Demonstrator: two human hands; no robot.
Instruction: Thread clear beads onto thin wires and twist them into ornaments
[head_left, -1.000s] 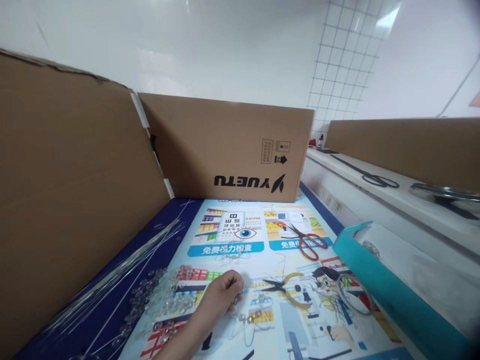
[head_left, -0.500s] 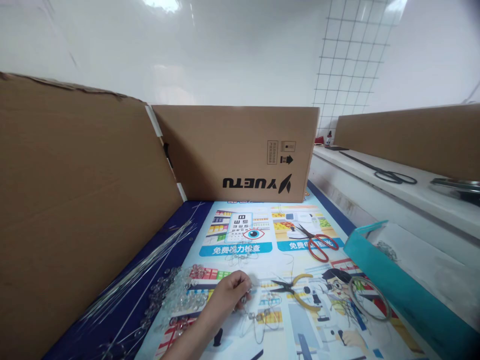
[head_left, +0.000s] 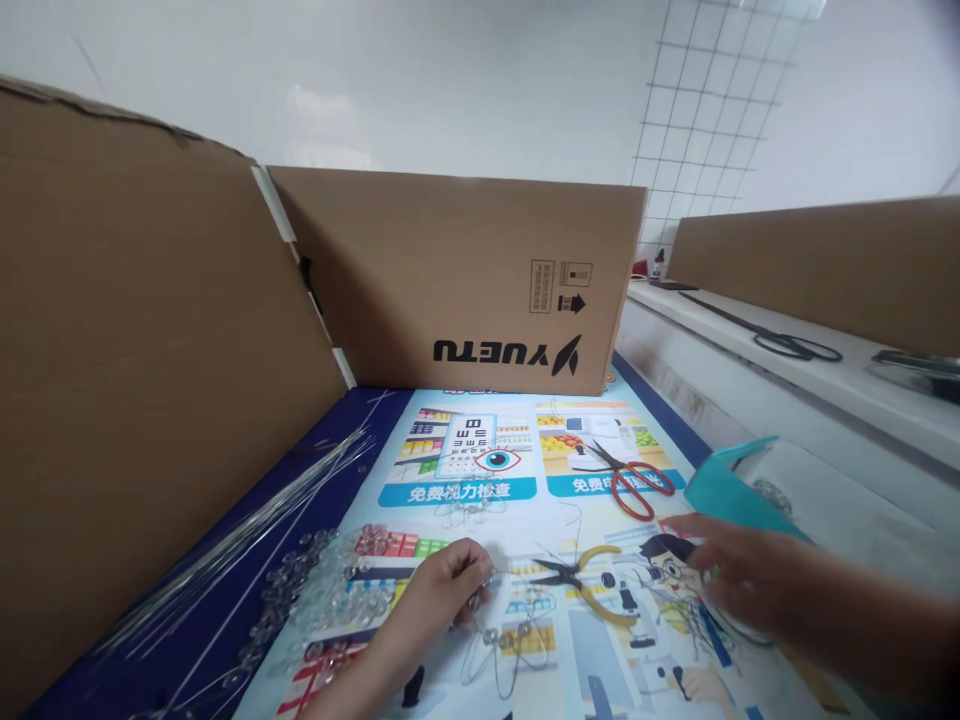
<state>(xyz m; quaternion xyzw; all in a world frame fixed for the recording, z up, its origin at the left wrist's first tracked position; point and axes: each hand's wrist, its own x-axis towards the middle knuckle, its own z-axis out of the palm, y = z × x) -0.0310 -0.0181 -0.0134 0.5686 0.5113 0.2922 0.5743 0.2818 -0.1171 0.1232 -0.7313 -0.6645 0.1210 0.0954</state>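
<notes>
The left hand (head_left: 459, 580) pinches a beaded wire (head_left: 475, 601) between thumb and finger, over the poster (head_left: 540, 690). Wire loops (head_left: 502, 637) with beads lie just beside it; I can't tell if they join. The right hand (head_left: 742, 570) is blurry, in front of the open blue-green box (head_left: 724, 490), and I can't tell if it grips anything. Inside that box sits a tangle of thin wire (head_left: 772, 494). Clear beads (head_left: 337, 590) lie in a loose pile left of the left hand.

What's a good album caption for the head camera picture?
Left hand pinches beaded wire beside yellow-handled pliers; right hand, blurred, near red-handled scissors.
</notes>
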